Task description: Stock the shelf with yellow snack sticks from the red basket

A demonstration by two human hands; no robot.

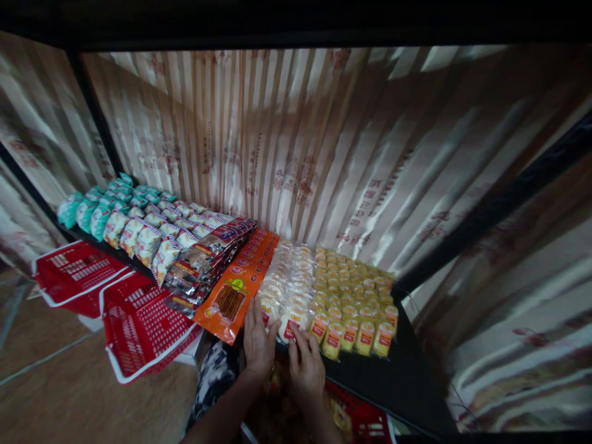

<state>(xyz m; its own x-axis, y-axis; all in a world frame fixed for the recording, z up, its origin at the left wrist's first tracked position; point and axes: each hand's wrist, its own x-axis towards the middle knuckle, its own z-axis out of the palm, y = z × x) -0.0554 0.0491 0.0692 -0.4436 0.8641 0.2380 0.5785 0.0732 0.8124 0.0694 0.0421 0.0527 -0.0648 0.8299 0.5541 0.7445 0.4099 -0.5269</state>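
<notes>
Both of my hands rest at the front edge of a black shelf [407,382] lined with rows of snack packets. My left hand [258,342] lies flat with fingers stretched out, touching the front clear packets of round white cakes [287,290]. Beside it, my right hand [305,365] has its fingers spread on the front white-cake packet, close to the yellow packets [354,308]. Neither hand grips anything. An orange packet row [240,287] lies just left of my left hand.
Further left on the shelf sit silver-and-dark packets [203,262], white-orange bags [148,237] and teal bags [92,206]. Two red plastic baskets [139,327] lie on the wooden floor at left. Another red basket [365,419] sits under my hands. Striped glossy paper [300,148] covers the back wall.
</notes>
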